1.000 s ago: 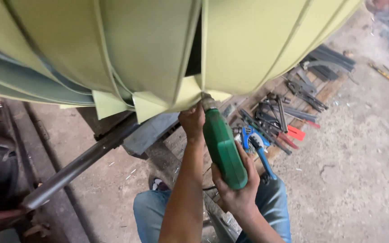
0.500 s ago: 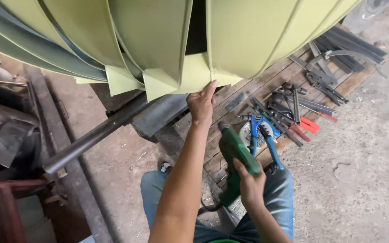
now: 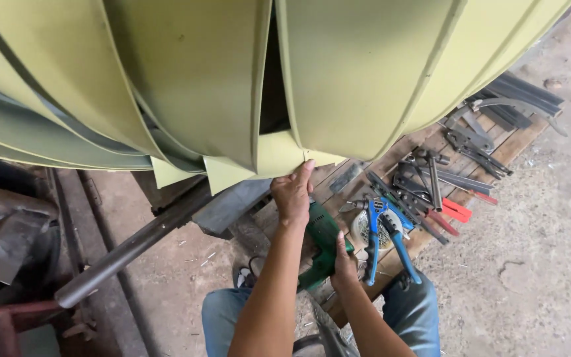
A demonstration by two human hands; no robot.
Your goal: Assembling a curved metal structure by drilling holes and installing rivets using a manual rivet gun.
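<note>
I'm lowering the green electric drill (image 3: 322, 243) onto the wooden board, right hand (image 3: 343, 264) still wrapped around it, while my left hand (image 3: 292, 195) fingers are pinching the pale-green sheet-metal blade tab (image 3: 282, 153).

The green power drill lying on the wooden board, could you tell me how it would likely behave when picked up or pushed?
The green power drill looks rigid and probably heavy for its size. Lying on its side under the right hand, it seems unlikely to roll. Its trailing cord may drag.
</note>
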